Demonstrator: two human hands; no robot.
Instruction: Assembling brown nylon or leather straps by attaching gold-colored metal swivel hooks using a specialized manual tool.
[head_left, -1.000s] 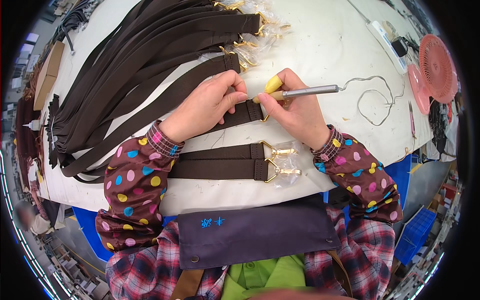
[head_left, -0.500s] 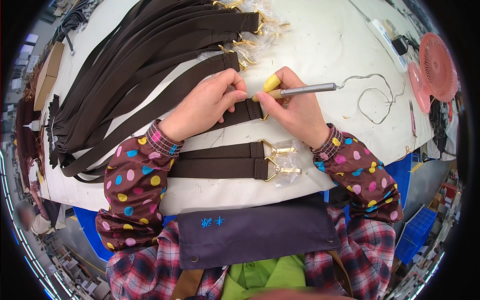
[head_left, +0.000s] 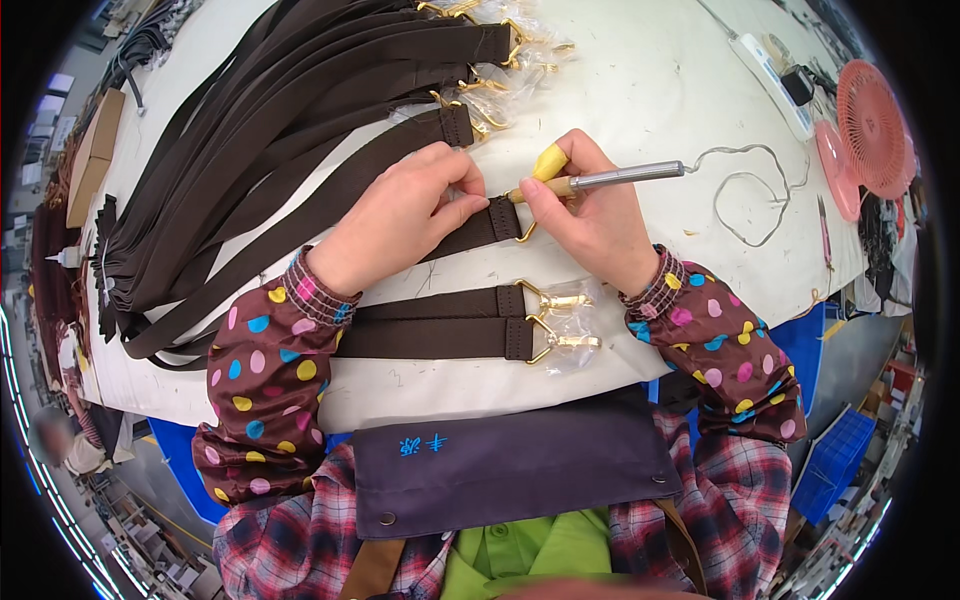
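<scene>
Strap: on the table (head_left: 650,90), at 12 o'clock from the middle of my view, I saw the worked strap (head_left: 502,218), dark brown, flat and matt. Its end was folded into a block with lines of stitching, and it ran off toward 8 o'clock beneath the left hand.
Gold ring: a shiny, angular gold ring (head_left: 527,232) stuck out of that end, toward 4 o'clock.
Left hand: at 11 o'clock I had the left hand (head_left: 405,205), thumb and forefinger tips nearly together beside the strap's upper edge; I could not tell whether they pinched anything.
Right hand: at 2 o'clock the right hand (head_left: 590,215) was closed firmly around a pen tool (head_left: 625,175), a yellow cover (head_left: 549,162) on one finger.
Pen tool: it had a wooden grip and a silvery metal barrel; its tip was at the strap's upper corner, but I could not make out contact. A grey cord (head_left: 745,150) looped away toward 3 o'clock.
Paired straps: at 6 o'clock from the worked end lay two matching straps (head_left: 430,338), their gold hooks (head_left: 575,342) wrapped in clear plastic.
Strap pile: a thick bundle (head_left: 270,110) of similar straps spread toward 10 o'clock.
</scene>
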